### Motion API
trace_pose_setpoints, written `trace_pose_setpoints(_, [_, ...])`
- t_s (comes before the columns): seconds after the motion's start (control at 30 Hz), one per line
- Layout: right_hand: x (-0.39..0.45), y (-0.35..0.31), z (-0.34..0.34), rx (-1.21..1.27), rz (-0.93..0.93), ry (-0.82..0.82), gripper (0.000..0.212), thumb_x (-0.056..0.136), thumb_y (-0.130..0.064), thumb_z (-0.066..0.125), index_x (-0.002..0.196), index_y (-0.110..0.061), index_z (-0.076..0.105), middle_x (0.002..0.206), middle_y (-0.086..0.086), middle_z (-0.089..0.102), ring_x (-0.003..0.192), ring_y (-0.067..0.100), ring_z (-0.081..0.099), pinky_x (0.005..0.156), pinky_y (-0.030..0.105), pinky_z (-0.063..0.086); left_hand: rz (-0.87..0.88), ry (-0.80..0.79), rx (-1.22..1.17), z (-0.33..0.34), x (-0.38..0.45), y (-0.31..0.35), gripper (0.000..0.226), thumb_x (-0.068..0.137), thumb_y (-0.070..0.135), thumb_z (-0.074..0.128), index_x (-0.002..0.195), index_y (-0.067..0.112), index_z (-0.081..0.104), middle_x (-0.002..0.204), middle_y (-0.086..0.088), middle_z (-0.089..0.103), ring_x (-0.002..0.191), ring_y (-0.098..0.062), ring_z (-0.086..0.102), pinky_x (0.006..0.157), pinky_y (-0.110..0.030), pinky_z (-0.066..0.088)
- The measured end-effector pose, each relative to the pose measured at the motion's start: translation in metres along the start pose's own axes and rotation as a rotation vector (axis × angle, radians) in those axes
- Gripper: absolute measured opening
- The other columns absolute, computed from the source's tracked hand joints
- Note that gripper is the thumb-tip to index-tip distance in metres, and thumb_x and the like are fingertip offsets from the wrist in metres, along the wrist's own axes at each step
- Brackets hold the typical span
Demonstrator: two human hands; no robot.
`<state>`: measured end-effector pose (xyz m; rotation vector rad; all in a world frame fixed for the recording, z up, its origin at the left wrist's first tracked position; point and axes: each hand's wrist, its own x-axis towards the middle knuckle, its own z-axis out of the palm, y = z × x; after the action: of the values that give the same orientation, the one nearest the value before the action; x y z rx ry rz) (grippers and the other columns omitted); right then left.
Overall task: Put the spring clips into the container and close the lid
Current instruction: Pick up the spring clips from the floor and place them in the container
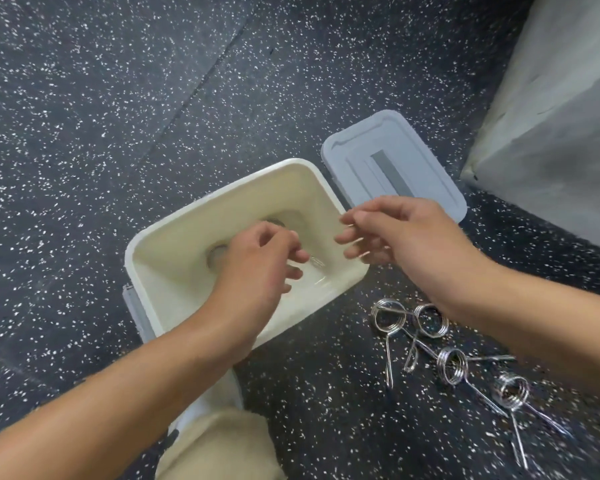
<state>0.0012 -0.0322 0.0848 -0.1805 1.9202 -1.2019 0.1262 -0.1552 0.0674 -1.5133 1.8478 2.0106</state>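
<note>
A cream open container (222, 197) stands on the speckled floor, its grey lid (361, 161) lying flat just beyond its right corner. Two spring clips lie blurred inside, one coil (217, 254) and another (275, 222). My left hand (257, 265) is over the opening with its fingers loosely curled. A thin wire (317, 261) shows at its fingertips, and I cannot tell whether it is held. My right hand (399, 230) hovers over the container's right rim with its fingers apart and nothing clearly in it. Several spring clips (452, 365) lie on the floor to the right, under my right forearm.
A grey padded block (551, 133) rises at the right edge. My knee in beige trousers (219, 445) is at the bottom centre, close to the container's near side. A grey latch (136, 306) sticks out on the container's left. Dark speckled rubber floor (84, 133) surrounds everything.
</note>
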Motion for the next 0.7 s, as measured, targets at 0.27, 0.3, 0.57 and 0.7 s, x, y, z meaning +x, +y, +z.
trace_pose_setpoints(0.27, [-0.046, 0.061, -0.095, -0.047, 0.089, 0.182, 0.018, 0.1, -0.009, 0.056, 0.098, -0.005, 0.074, 0.085, 0.013, 0.079, 0.067, 0.019, 0.07, 0.071, 0.033, 0.056, 0.2, -0.114, 0.209, 0.044, -0.02, -0.017, 0.014, 0.085, 0.034, 0.054, 0.079, 0.026, 0.064, 0.079, 0.006, 0.076, 0.071, -0.022, 0.068, 0.074, -0.049, 0.056])
trace_pose_setpoints(0.3, [-0.047, 0.074, -0.103, -0.045, 0.118, 0.207, 0.019, 0.1, -0.009, 0.056, 0.098, -0.005, 0.074, 0.086, 0.014, 0.08, 0.066, 0.019, 0.07, 0.067, 0.029, 0.058, 0.236, -0.143, 0.26, 0.051, -0.023, -0.019, 0.015, 0.087, 0.036, 0.054, 0.082, 0.027, 0.064, 0.08, 0.006, 0.076, 0.075, -0.024, 0.069, 0.077, -0.049, 0.056])
trace_pose_setpoints(0.57, [-0.026, 0.167, -0.118, -0.412, 0.202, 0.221, 0.015, 0.094, -0.014, 0.061, 0.09, -0.02, 0.074, 0.078, -0.004, 0.078, 0.075, 0.025, 0.073, 0.072, 0.041, 0.057, 0.498, -0.527, 0.974, 0.114, -0.014, -0.078, 0.021, 0.099, 0.039, 0.046, 0.103, 0.026, 0.062, 0.095, 0.01, 0.063, 0.086, -0.011, 0.059, 0.076, -0.032, 0.048])
trace_pose_setpoints(0.7, [-0.006, 0.181, -0.107, -0.75, 0.154, 0.11, 0.011, 0.092, -0.027, 0.06, 0.092, -0.027, 0.071, 0.089, -0.008, 0.073, 0.082, 0.016, 0.067, 0.077, 0.035, 0.055, 0.517, -0.655, 1.231, 0.133, 0.0, -0.111, 0.032, 0.099, 0.028, 0.041, 0.121, 0.019, 0.062, 0.126, -0.003, 0.056, 0.106, -0.025, 0.061, 0.089, -0.042, 0.052])
